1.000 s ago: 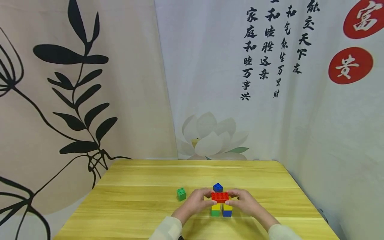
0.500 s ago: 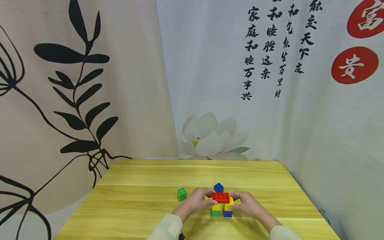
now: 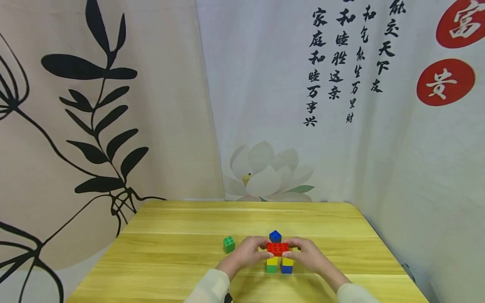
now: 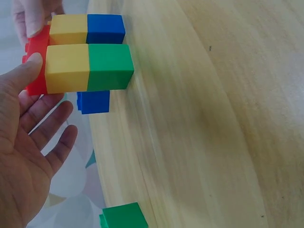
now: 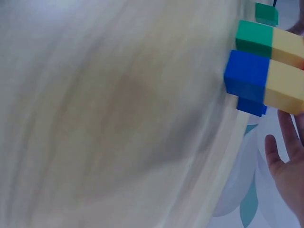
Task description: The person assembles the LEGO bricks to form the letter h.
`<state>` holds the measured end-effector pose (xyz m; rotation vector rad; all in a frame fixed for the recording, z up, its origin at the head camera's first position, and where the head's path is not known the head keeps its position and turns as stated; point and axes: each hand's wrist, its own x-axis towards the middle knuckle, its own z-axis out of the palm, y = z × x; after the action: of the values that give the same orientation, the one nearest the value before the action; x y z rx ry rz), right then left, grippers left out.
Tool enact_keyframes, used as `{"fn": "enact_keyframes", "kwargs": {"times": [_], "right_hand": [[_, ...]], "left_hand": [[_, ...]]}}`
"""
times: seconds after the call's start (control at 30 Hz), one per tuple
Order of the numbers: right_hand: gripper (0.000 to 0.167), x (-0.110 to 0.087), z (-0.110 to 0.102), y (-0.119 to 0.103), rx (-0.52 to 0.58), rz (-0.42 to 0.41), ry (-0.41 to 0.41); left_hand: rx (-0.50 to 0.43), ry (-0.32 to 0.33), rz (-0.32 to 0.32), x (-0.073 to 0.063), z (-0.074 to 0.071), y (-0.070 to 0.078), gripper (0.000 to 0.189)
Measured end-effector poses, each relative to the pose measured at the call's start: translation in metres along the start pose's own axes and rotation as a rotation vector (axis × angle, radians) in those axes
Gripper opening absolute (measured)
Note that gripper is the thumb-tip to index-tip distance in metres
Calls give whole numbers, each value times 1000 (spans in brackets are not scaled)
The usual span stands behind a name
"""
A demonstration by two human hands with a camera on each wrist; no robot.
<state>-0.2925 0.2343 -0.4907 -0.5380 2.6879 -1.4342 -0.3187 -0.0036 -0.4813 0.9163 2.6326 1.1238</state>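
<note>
A red brick [image 3: 278, 249] lies across two short stacks. The left stack is a yellow brick [image 4: 67, 68] on a green brick [image 4: 110, 67]; the right one is a yellow brick [image 5: 285, 86] on a blue brick [image 5: 247, 75]. My left hand [image 3: 248, 254] pinches the red brick's left end, thumb in front and fingers behind, with the other fingers spread in the left wrist view. At the opposite end, my right hand [image 3: 307, 254] holds the red brick between thumb and fingers. Much of this hand is outside the right wrist view.
Just behind the stacks stands another blue brick [image 3: 275, 236]. A loose green brick [image 3: 229, 244] sits to the left on the wooden table [image 3: 182, 235]. Beyond the table's back edge hangs a printed curtain [image 3: 174, 105].
Half a second ago my right hand was off the red brick, at the right-hand yellow brick's side. It has since moved left onto the red brick's end. The left hand keeps its hold.
</note>
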Motion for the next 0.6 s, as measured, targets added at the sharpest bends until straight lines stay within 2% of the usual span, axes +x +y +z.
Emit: {"fn": "enact_keyframes", "kwargs": {"times": [0.2,0.37,0.5,0.6], "right_hand": [[43,-2,1,0,6,17,-4],[43,-2,0,-2,4,18,-9],[44,-3,2,-2,11,28,-10],[45,-5,4,-1,15,39,2]], "left_hand": [[-18,32,12,-2,2,-3,11],[-164,96,-26,-5,11,-8,16],[-283,122,-71,-7,16,-9,19],[-286,137,-75,-8,18,-9,33]]}}
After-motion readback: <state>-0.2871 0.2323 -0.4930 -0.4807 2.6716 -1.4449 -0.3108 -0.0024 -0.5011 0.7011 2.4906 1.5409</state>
